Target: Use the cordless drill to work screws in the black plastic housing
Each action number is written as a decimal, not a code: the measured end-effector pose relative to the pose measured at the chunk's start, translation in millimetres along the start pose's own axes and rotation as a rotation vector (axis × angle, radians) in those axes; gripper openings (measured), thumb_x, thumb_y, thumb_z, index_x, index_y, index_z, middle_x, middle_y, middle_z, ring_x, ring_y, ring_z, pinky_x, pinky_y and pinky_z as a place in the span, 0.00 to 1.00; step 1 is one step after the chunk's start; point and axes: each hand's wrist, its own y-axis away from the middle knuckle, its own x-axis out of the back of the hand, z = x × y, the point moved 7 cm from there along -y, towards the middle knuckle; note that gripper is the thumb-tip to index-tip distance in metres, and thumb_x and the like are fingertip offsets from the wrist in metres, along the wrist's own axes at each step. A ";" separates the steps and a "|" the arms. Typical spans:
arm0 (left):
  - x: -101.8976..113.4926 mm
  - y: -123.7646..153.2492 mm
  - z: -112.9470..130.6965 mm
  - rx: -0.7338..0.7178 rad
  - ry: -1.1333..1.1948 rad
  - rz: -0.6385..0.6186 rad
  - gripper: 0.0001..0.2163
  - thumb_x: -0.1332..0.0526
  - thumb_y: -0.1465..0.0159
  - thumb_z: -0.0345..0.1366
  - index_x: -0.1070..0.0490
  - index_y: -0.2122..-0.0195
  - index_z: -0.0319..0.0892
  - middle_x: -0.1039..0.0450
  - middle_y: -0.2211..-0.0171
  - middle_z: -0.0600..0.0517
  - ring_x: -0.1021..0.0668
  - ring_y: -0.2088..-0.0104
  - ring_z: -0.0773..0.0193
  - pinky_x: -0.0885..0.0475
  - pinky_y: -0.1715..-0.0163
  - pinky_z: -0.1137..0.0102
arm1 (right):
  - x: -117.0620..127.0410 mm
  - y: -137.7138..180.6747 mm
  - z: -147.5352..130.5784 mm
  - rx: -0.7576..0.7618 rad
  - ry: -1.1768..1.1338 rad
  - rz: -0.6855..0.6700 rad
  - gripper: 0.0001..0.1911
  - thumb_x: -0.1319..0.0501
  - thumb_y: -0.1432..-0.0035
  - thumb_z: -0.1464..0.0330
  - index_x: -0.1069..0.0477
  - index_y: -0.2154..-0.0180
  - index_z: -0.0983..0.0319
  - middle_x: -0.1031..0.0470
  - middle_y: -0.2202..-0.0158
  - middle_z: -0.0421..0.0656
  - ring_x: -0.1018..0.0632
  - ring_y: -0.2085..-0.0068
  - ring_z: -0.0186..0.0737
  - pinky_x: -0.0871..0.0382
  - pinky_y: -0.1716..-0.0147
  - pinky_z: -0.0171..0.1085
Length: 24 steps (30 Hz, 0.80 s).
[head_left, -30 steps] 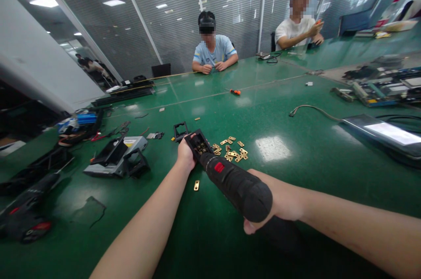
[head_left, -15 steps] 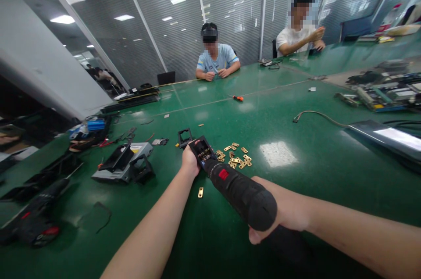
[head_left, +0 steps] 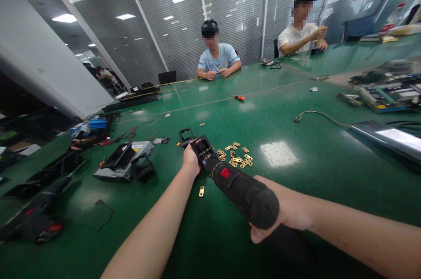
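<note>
My left hand is closed around the left side of a small black plastic housing that has brass-coloured metal parts inside. A black cordless drill with a red switch is in my right hand, whose fingers wrap its grip below the body. The drill's front end points into the near end of the housing; the bit's tip is hidden. Several brass plates with holes lie scattered just right of the housing. One more brass plate lies nearer to me, below my left hand.
On the left are a second drill, a grey metal box with black frames and black plastic parts. Beyond the housing are a black frame and an orange screwdriver. A slim device lies right. Two people sit across the green table.
Hands, housing and drill hold nearly the same pose. The whole view has shifted slightly, and the person in light blue has turned their head a little.
</note>
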 end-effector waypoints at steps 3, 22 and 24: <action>0.0 -0.4 -0.5 0.002 0.005 0.007 0.09 0.41 0.39 0.37 0.25 0.63 0.40 0.22 0.75 0.47 0.18 0.74 0.53 0.21 0.68 0.59 | 0.1 0.7 0.7 -0.008 0.004 -0.007 0.17 0.18 0.66 0.74 0.24 0.75 0.65 0.19 0.76 0.39 0.19 0.75 0.36 0.25 0.75 0.31; -4.2 3.5 1.2 -0.006 0.020 0.027 0.08 0.42 0.38 0.36 0.26 0.66 0.39 0.23 0.76 0.47 0.18 0.73 0.54 0.20 0.65 0.59 | 3.3 1.1 -0.8 0.035 0.044 0.001 0.12 0.20 0.64 0.77 0.22 0.77 0.66 0.18 0.76 0.41 0.20 0.76 0.35 0.26 0.75 0.30; -3.2 2.4 0.9 -0.010 -0.003 0.022 0.09 0.42 0.39 0.37 0.25 0.65 0.39 0.22 0.75 0.47 0.18 0.74 0.53 0.21 0.67 0.59 | 2.0 0.9 -2.0 0.034 0.042 -0.005 0.12 0.20 0.64 0.76 0.21 0.77 0.66 0.18 0.76 0.41 0.20 0.75 0.36 0.26 0.75 0.31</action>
